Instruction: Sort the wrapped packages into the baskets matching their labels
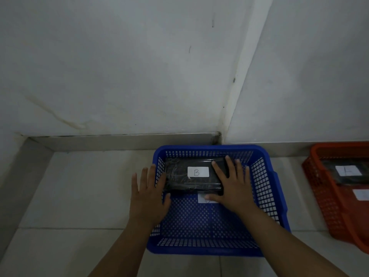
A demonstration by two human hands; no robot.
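A black wrapped package (pixel 179 180) with a white label reading B lies at the back of the blue basket (pixel 209 248). My right hand (pixel 232 186) rests on the package's right end, fingers spread over it and thumb at its front edge. My left hand (pixel 148 193) hovers over the basket's left rim with its fingers apart, the thumb near the package's left front corner. A white label (pixel 201 199) on the basket floor peeks out beneath my right thumb.
An orange basket (pixel 321 196) stands to the right, holding a dark package with a white label (pixel 347 170) and another label lower down. The baskets sit on a pale tiled floor in a wall corner, with a raised skirting behind.
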